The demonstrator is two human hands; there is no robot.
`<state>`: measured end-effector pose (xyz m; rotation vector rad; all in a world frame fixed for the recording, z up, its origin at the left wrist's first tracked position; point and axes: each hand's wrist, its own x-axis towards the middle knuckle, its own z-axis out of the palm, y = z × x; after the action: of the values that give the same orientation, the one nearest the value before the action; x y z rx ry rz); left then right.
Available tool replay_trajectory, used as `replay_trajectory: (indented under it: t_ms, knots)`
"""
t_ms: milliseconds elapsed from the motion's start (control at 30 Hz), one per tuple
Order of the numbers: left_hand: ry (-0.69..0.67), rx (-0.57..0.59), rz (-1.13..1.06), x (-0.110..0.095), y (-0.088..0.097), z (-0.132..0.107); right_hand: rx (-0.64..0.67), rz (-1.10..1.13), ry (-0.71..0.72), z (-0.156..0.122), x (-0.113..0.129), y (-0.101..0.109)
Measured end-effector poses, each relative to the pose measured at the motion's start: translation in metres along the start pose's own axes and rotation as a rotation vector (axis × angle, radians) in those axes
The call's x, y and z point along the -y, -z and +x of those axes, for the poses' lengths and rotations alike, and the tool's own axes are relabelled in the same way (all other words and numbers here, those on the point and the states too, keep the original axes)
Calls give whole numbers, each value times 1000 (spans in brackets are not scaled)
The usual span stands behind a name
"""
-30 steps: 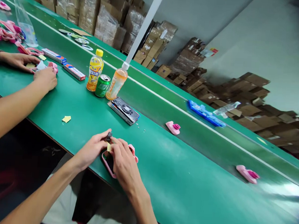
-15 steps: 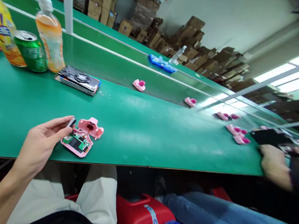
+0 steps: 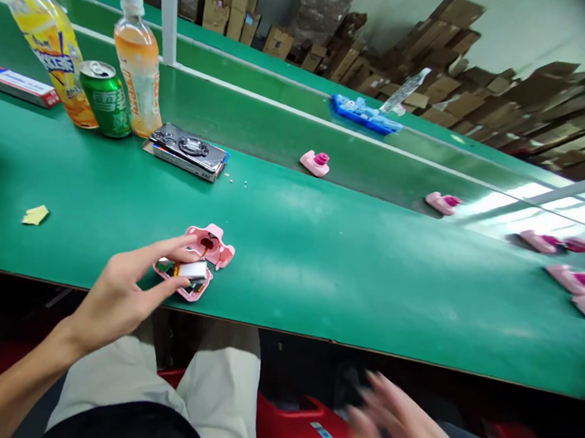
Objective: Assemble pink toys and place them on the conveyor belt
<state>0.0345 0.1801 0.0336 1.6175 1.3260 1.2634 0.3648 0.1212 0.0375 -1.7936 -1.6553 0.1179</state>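
Between the thumb and fingers of my left hand (image 3: 127, 287) is a small flat silvery battery (image 3: 193, 270), with yellowish tape at one end. It is held over the opened pink toy camera (image 3: 194, 295), whose green circuit board is partly covered by the fingers and battery. Behind the board half, the pink front shell (image 3: 224, 254) lies tipped back, apparently joined by thin wires. My right hand (image 3: 403, 420) is low at the right, below the table edge, blurred, its fingers apart and nothing visible in them.
A black phone-like device on a box (image 3: 192, 148) lies beyond the camera, near a green can (image 3: 105, 102) and two drink bottles. Several pink cameras (image 3: 315, 162) stand along the belt. A yellow paper scrap (image 3: 35, 214) lies left; a red stool (image 3: 298, 429) is below.
My left hand has moved the battery rightward and lowered it over the board, turning its flat face upward. My right hand has come into view. The view has swung left.
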Motion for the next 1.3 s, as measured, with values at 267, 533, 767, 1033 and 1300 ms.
replay_trajectory:
  t_ms: [267, 533, 767, 1033, 1300]
  knots:
    - [-353, 208, 252, -6, 5, -1, 448, 160, 1156, 96, 134, -78]
    - [-331, 169, 237, 9, 13, -5, 520, 327, 981, 97, 120, -89]
    - [-227, -43, 438, 19, -3, -2, 456, 301, 851, 77, 111, -91]
    - [-271, -115, 468, 20, -13, -2, 395, 54, 976, 45, 110, -102]
    - [-201, -127, 421, 21, -15, -4, 401, 7, 962, 46, 110, -103]
